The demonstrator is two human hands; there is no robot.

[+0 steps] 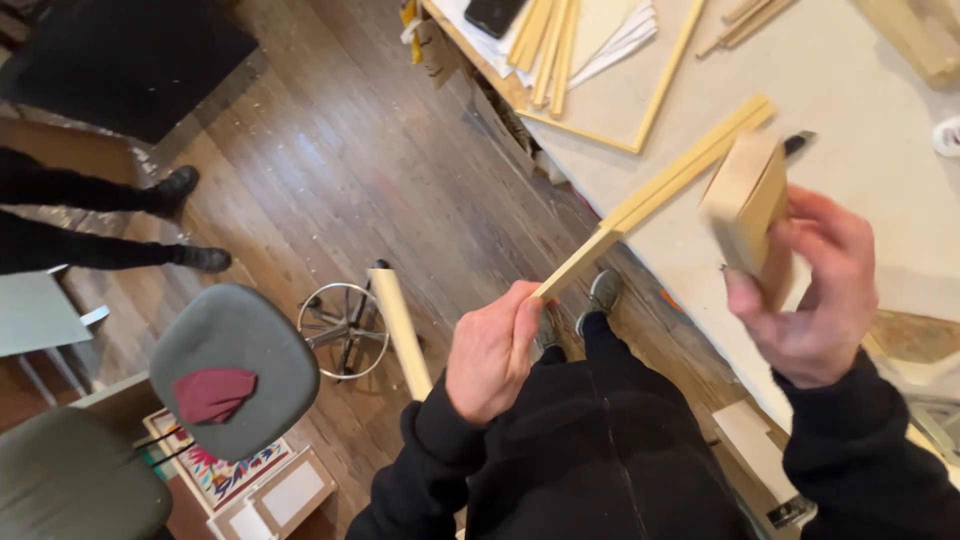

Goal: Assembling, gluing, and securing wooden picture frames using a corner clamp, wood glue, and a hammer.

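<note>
A seated person's left hand (492, 350) is clenched around the near end of a long pale wooden strip (660, 190), which runs away toward two o'clock over the edge of a white worktable (860, 80). The right hand (815, 290), at three o'clock from the left, grasps a wooden block (745, 200), blurred, apparently a sanding block, held just beside the strip's far half. More wooden slats (545, 40) lie on the table at twelve o'clock. At nine o'clock stands a grey stool (235, 365) bearing a red cloth (212, 393); another person's black shoes (190, 220) rest on the plank floor (360, 150) beyond.
</note>
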